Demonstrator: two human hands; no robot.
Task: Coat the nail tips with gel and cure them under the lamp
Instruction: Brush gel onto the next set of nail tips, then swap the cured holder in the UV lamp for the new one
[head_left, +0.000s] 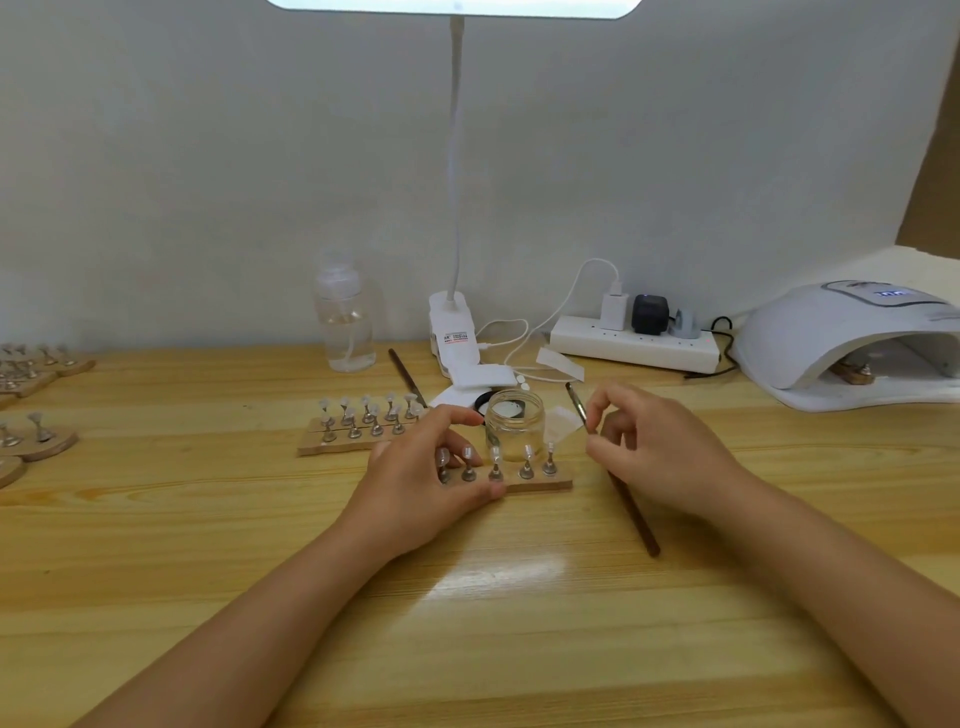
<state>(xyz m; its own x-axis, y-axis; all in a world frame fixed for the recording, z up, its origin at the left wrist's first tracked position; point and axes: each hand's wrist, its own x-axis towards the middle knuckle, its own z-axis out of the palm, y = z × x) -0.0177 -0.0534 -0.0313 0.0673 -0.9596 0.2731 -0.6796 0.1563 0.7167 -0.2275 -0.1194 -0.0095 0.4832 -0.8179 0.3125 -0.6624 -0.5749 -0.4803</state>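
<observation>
Jar (514, 423) behind nail strip (540, 482); curing lamp (841, 343) far right; bottle (345, 317) behind-left.

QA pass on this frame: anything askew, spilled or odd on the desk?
No spill or damage shows. The gel jar stands open. A second brush lies loose behind the spare nail strips. A wooden strip sits inside the curing lamp.

desk lamp head (454, 8) cut off (top edge) | curing lamp (852, 338) cut off right
</observation>
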